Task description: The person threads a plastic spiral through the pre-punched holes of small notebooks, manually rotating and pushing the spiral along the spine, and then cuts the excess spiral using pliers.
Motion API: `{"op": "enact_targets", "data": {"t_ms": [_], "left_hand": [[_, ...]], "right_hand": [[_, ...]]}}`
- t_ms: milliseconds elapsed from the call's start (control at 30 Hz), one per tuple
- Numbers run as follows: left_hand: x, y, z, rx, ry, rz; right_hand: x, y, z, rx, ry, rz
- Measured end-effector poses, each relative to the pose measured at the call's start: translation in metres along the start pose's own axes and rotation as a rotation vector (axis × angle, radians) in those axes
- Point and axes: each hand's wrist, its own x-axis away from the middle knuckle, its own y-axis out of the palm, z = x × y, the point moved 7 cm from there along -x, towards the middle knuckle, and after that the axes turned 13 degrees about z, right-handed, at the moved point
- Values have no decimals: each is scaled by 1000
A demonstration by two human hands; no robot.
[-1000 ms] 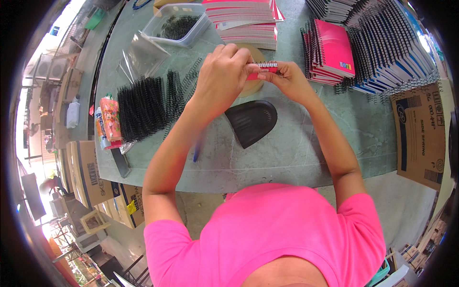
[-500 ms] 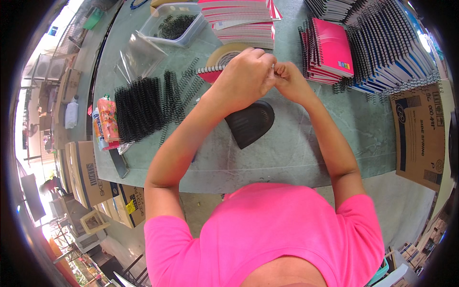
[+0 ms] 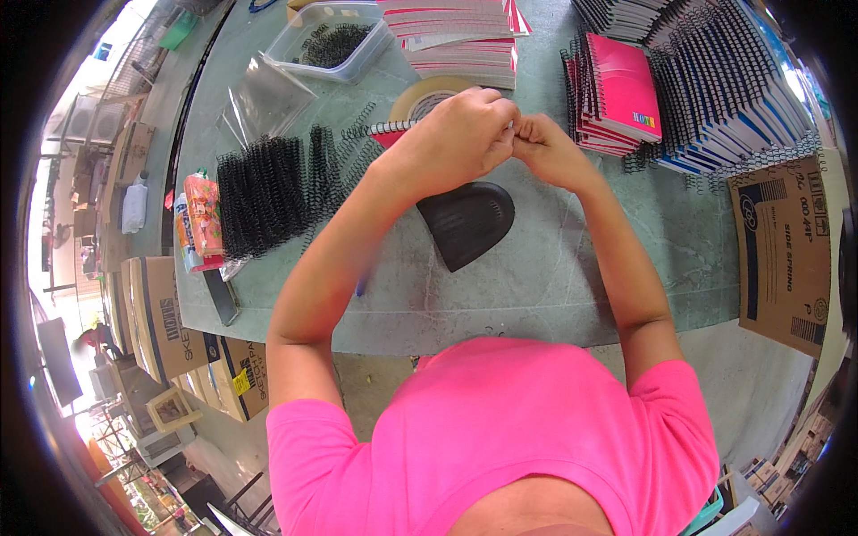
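A small red notebook (image 3: 388, 138) with a spiral coil along its edge is mostly hidden behind my left hand (image 3: 474, 129), which is closed on it. The coil's loose end pokes out on the left, over other black coils. My right hand (image 3: 547, 154) is closed in a pinch, its fingertips meeting those of my left at the notebook's right end; what they grip is hidden. Beneath my hands lies a black rounded pad (image 3: 469, 225) on the table. A roll of tape (image 3: 416, 96) lies flat just beyond the notebook.
Black plastic coils (image 3: 261, 198) are heaped at the left, near a clear tub (image 3: 366, 64) of more coils. Red-edged booklets (image 3: 460, 49) are stacked at the back. Bound red notebooks (image 3: 624, 85) and blue-edged ones (image 3: 728, 107) stand right, above a cardboard box (image 3: 778, 259).
My hands stay together at the notebook's end with only slight finger movement. More of the coil's loose end shows at the left. The view has shifted slightly.
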Motion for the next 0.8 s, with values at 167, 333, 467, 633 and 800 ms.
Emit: {"op": "enact_targets", "data": {"t_ms": [167, 333, 467, 633, 800], "left_hand": [[-1, -5, -4, 100, -9, 33], [1, -4, -6, 93, -39, 9], [2, -1, -4, 66, -42, 27], [-1, 0, -1, 36, -11, 50], [0, -3, -9, 21, -48, 124]], "right_hand": [[-1, -6, 0, 92, 58, -40], [-1, -11, -4, 173, 9, -47], [1, -13, -10, 235, -74, -48], [0, -14, -12, 299, -96, -30], [3, -10, -33, 518, -133, 14]]}}
